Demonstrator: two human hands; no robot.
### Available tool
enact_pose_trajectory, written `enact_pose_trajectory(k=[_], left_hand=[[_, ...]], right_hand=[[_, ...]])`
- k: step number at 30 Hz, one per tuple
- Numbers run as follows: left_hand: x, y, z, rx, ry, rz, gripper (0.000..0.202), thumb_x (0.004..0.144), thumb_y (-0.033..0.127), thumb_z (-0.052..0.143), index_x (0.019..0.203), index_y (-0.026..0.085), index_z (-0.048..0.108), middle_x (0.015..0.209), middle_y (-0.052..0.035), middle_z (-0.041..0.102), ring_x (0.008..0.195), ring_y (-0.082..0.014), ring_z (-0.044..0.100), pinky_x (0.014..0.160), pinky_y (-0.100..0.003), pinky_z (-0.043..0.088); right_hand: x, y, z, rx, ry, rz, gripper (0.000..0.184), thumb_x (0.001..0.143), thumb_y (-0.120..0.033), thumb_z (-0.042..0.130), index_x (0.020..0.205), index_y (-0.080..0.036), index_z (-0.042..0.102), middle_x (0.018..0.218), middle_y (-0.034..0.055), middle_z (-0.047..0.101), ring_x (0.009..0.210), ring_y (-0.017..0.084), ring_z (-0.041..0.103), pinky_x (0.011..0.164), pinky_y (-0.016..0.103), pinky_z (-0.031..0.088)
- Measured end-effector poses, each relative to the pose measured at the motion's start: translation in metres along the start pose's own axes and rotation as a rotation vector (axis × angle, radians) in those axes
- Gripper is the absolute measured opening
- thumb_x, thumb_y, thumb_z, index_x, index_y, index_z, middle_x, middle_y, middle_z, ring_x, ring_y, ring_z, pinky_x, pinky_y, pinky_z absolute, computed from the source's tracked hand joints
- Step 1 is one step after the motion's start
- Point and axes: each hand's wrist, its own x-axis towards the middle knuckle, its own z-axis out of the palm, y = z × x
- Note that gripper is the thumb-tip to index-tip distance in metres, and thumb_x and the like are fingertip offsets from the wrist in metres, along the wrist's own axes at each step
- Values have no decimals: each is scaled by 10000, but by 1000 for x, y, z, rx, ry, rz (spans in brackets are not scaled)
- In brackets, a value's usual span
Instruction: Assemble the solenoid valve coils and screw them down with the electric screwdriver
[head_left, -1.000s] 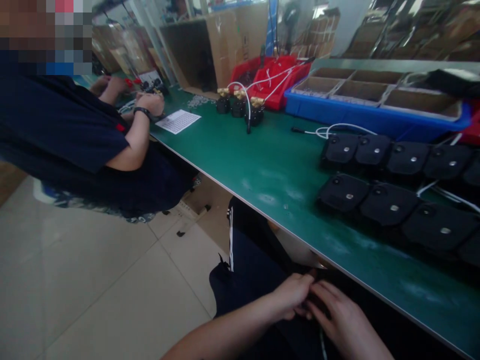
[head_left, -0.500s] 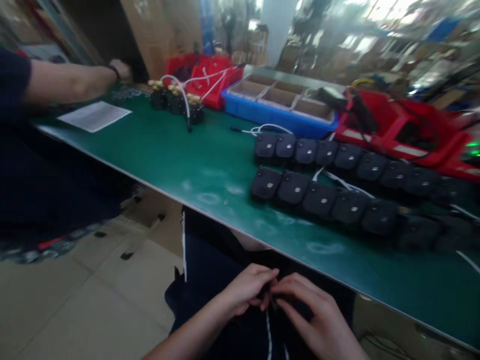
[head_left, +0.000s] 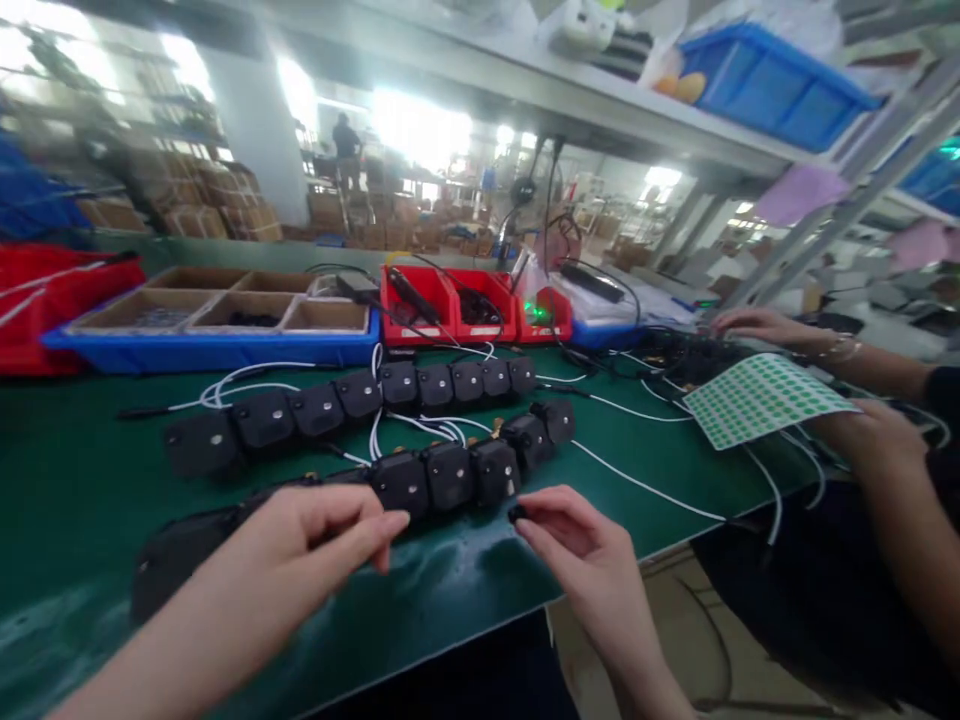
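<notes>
My left hand [head_left: 315, 535] reaches over the green table [head_left: 67, 490] with its fingers stretched out together and nothing in them, just above the near row of black square units [head_left: 450, 475]. My right hand [head_left: 577, 545] hovers at the table's front edge, its thumb and forefinger pinched on a small black part [head_left: 517, 513], right beside the end of that near row. A second row of black units [head_left: 352, 400] lies farther back. White wires [head_left: 645, 485] run out from between the rows.
A blue tray [head_left: 210, 350] with cardboard compartments stands at the back left, with red bins [head_left: 450, 305] next to it. At the right a co-worker's hands [head_left: 870, 430] rest by a sheet of green dot stickers [head_left: 757, 400]. A shelf hangs overhead.
My view swung from the left end of the table to the right. Both hands rose from my lap to above the table edge and moved apart.
</notes>
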Motion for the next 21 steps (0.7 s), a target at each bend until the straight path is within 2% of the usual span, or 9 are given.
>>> enact_pose_trajectory(k=[1, 4, 6, 8, 11, 14, 17, 21], left_hand=[[20, 9, -8, 49, -18, 15, 521, 762, 676, 475, 637, 201, 649, 611, 13, 551, 584, -153, 473, 558, -259, 343], [76, 28, -17, 281, -21, 104, 472, 727, 629, 550, 820, 208, 743, 579, 31, 506, 576, -167, 478, 549, -261, 310], [106, 36, -13, 390, -80, 172, 465, 725, 592, 595, 919, 204, 764, 590, 30, 529, 575, -172, 497, 551, -262, 313], [127, 42, -5, 434, -165, 218, 473, 744, 572, 600, 960, 184, 766, 653, 8, 606, 616, -183, 545, 571, -259, 341], [143, 49, 4, 439, -312, 248, 466, 793, 570, 559, 921, 173, 766, 747, -20, 681, 694, -196, 601, 610, -251, 373], [149, 52, 6, 498, -426, 247, 438, 739, 596, 631, 842, 188, 754, 670, 9, 632, 628, -179, 568, 547, -249, 333], [152, 52, 3, 541, -504, 234, 378, 626, 566, 744, 729, 204, 709, 575, 50, 522, 541, -151, 480, 475, -257, 255], [153, 52, 1, 503, -562, 179, 250, 628, 441, 743, 645, 211, 646, 542, 69, 454, 515, -130, 411, 465, -257, 225]], right_hand=[[4, 4, 1, 3, 23, 7, 156, 764, -290, 767, 855, -165, 744, 836, 46, 664, 754, 151, 689, 696, 213, 592], [15, 15, 4, -100, 103, -59, 101, 796, -260, 727, 839, -169, 729, 834, 46, 672, 760, 145, 671, 700, 213, 573], [22, 20, 3, -182, 184, -114, 74, 822, -237, 692, 850, -175, 721, 848, 44, 667, 768, 135, 655, 692, 203, 553], [30, 23, -1, -166, 234, -110, 93, 834, -246, 679, 876, -170, 711, 855, 46, 661, 758, 133, 655, 679, 206, 557], [38, 23, -6, -89, 223, -87, 99, 828, -238, 685, 885, -157, 696, 850, 51, 659, 748, 142, 671, 671, 218, 575], [37, 18, 3, -205, 211, -249, 27, 839, -157, 667, 844, -177, 684, 838, 35, 655, 769, 128, 663, 685, 199, 561], [31, 19, 20, -348, 204, -436, 130, 861, -84, 632, 900, -201, 671, 852, 21, 653, 782, 111, 651, 705, 189, 548], [25, 26, 35, -472, 203, -536, 213, 890, -88, 613, 1059, -204, 669, 881, 46, 654, 779, 132, 651, 697, 229, 565]])
